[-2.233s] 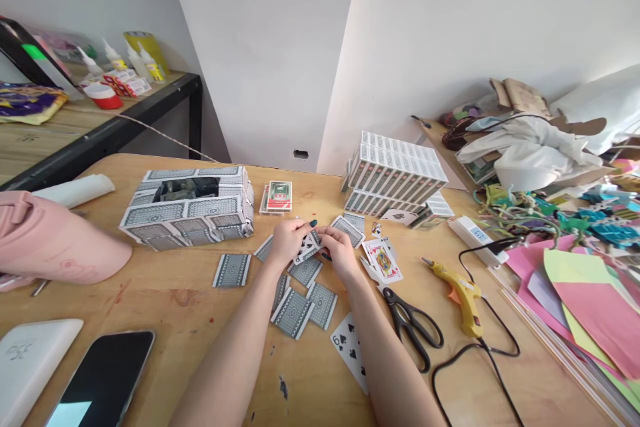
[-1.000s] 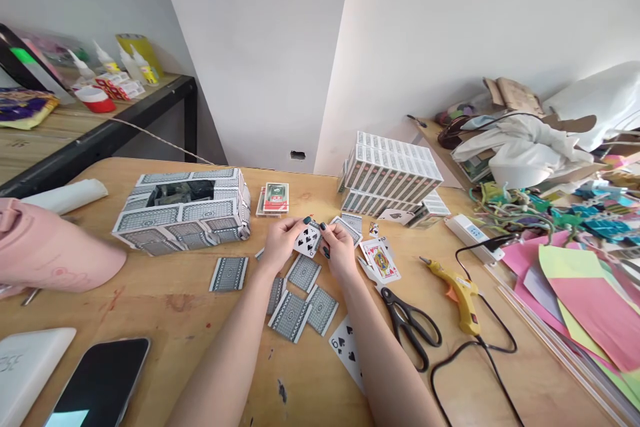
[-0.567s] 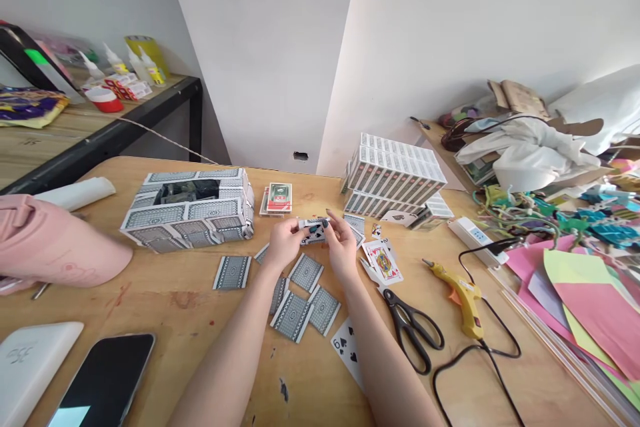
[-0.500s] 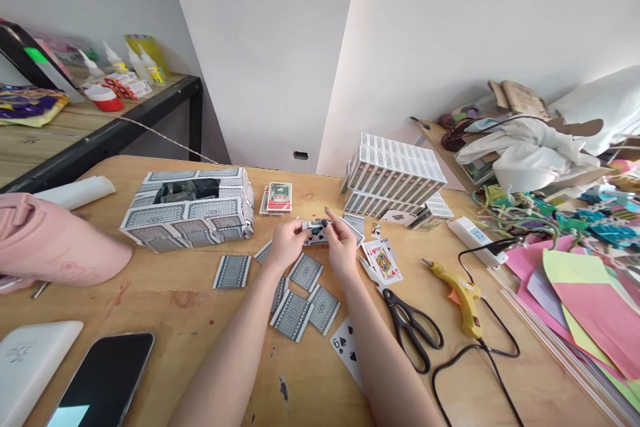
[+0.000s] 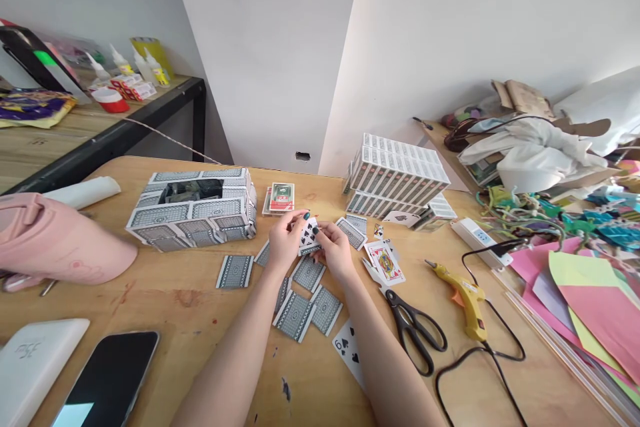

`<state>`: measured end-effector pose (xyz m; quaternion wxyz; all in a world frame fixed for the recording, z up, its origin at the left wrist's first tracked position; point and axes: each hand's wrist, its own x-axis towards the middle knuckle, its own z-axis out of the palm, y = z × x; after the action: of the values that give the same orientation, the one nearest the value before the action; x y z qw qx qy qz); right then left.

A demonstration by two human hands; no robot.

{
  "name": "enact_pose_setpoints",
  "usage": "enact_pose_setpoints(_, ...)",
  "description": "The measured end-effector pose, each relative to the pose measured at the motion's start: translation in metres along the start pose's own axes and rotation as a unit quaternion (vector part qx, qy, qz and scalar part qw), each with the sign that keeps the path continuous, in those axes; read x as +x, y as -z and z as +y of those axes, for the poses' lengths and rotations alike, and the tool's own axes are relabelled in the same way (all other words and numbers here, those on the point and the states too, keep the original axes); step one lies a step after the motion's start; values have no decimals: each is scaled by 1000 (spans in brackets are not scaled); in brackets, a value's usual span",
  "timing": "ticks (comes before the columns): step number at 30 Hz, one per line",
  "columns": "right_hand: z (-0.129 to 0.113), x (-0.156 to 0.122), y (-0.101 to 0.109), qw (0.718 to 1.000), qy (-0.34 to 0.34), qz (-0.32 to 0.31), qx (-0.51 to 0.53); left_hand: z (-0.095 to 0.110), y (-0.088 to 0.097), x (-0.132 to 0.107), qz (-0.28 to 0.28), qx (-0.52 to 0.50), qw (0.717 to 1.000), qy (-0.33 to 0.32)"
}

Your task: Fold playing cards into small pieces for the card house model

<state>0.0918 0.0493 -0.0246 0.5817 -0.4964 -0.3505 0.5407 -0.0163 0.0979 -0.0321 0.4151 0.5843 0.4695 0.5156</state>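
In the head view, the left hand (image 5: 284,241) and right hand (image 5: 335,248) both pinch a spade card (image 5: 307,233) in the middle. On the left, a card-covered box (image 5: 200,221) has something dark (image 5: 187,191) inside. Little card boxes (image 5: 400,170) are stacked far right.

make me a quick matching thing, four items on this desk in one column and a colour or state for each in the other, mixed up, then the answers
Column one
1. card held by the left hand and right hand
2. scissors
3. glue gun
4. phone

Column two
A. yellow body
B. dark screen with a bright patch
C. black spades showing on a white face
D. black loop handles

Right pairs
1-C, 2-D, 3-A, 4-B
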Motion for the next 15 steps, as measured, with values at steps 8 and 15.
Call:
enact_pose_setpoints(8, 0, 2, 0, 997, 47, 41, 44, 1, -4, -5, -37, -27, 999, 21)
enact_pose_setpoints(15, -2, 0, -6, 997, 17, 52, 57, 6, -7, -9, -34, -60, 997, 37)
